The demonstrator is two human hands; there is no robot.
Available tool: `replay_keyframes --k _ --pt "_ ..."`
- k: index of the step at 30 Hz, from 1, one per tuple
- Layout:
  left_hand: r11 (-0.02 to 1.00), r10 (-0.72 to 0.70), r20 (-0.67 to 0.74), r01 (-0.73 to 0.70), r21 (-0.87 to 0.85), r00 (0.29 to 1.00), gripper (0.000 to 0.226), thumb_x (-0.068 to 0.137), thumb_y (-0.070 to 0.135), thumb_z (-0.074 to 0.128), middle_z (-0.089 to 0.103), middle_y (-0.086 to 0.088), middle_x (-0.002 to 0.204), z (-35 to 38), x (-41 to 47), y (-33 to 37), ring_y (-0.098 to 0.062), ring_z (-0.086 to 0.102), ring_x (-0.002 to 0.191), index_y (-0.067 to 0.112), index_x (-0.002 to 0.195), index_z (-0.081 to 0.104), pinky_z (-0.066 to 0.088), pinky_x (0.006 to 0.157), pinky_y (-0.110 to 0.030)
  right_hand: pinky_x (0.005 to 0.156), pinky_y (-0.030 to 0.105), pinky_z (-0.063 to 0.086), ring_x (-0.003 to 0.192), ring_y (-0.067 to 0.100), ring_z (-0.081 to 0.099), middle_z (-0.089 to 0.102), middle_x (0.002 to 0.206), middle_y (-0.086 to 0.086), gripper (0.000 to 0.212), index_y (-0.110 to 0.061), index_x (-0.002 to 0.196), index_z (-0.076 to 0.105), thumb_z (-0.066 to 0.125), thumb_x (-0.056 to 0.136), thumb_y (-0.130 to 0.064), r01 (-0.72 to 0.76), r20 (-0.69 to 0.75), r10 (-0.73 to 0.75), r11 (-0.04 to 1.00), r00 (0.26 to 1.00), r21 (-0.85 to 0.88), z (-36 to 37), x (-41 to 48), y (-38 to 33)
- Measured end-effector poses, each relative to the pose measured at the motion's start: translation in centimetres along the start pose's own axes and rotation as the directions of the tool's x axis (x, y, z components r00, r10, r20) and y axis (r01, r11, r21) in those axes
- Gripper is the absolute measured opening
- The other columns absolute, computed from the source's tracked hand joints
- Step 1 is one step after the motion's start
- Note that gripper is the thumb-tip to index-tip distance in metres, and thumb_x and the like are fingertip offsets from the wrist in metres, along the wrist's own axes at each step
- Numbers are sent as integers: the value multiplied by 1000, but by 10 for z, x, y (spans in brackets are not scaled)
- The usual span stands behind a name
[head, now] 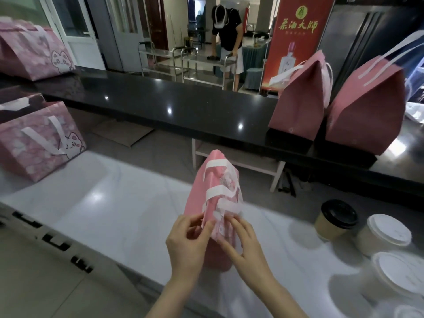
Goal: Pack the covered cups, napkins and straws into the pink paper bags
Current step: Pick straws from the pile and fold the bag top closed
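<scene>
Here, a broad stretch of white counter [110,216] runs between the cat-printed bag [39,143] at left and the folded pink paper bag [215,180] at mid-counter. Covered cups [337,221] crowd the right end. A red banner [296,31] bears gold Chinese characters. The left hand [188,239] and right hand [241,242] meet at the folded bag's near edge, each pinching its paper between thumb and fingertips.

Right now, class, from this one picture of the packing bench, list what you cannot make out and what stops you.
Head view throughout:
1. Inside the pink bag: hidden by its own closed paper sides.
2. What the black-lidded cup and white-lidded cup hold: lids cover them.
3. Lowest cup: cut off by the bottom edge.
4. Rightmost closed bag on the black counter: folded top hides its contents.
</scene>
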State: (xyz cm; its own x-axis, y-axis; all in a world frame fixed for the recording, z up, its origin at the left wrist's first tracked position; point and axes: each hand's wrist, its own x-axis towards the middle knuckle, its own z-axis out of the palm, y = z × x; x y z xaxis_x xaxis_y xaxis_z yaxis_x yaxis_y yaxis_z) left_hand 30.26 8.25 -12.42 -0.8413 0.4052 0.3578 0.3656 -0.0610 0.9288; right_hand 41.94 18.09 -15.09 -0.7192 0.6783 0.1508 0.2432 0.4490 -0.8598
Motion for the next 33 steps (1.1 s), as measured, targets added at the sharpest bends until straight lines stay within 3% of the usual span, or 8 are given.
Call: replay_keyframes --k 5,10,15,19,22,24,27,33 --pt "986 55 228 -88 140 972 50 82 51 60 52 8 127 -25 -12 -29 -13 52 121 34 129 54 44 101 -27 107 10 17 142 -8 8 16 152 -20 87 -59 141 13 72 78 -42 -17 119 21 999 993 -33 5 -13 21" --pt "958 -198 322 113 262 926 100 57 53 73 44 2 138 -37 -17 -53 -14 45 128 31 145 31 41 105 -33 111 19 23 142 5 18 16 155 -12 104 -55 141 0 76 73 -37 -44 114 48 998 992 -36 16 -7 25" --pt "961 -190 277 122 247 942 99 53 40 81 51 8 136 -34 -18 -51 -10 52 122 53 137 29 46 101 -36 114 28 28 140 9 27 25 154 -8 105 -60 139 2 76 75 -23 -8 73 6 1000 997 25 24 -4 22" --pt "971 -105 216 53 232 971 99 56 22 85 54 9 133 -37 -23 -44 -8 53 120 61 130 32 48 99 -35 110 14 27 139 3 29 26 152 -18 99 -64 139 7 71 76 -23 67 71 -71 996 995 61 22 -3 15" --pt "972 -32 161 -6 234 986 102 62 15 89 54 11 132 -45 -17 -31 -5 55 117 60 134 33 49 91 -19 108 23 36 136 -3 30 25 147 -29 97 -57 144 10 71 82 -14 141 51 -146 986 988 93 18 4 -1" --pt "966 40 120 -69 249 992 101 63 16 90 54 10 132 -50 -5 -17 -5 55 116 52 138 34 47 85 -9 106 23 36 135 -4 31 26 145 -33 94 -53 146 11 69 82 -14 191 32 -196 976 980 100 12 12 -18" --pt "951 157 81 -173 255 984 99 64 21 89 53 9 135 -52 22 12 -8 56 116 44 143 32 50 86 -16 104 22 36 135 -1 33 30 147 -25 94 -54 145 12 64 79 -11 248 -16 -247 965 969 91 -3 31 -49" --pt "950 240 111 -257 179 964 95 67 41 81 52 10 134 -27 102 57 -7 57 113 54 142 24 50 78 -11 97 11 39 129 -4 40 37 146 -17 95 -57 143 14 68 83 -6 321 -123 -313 946 942 52 -38 93 -97"
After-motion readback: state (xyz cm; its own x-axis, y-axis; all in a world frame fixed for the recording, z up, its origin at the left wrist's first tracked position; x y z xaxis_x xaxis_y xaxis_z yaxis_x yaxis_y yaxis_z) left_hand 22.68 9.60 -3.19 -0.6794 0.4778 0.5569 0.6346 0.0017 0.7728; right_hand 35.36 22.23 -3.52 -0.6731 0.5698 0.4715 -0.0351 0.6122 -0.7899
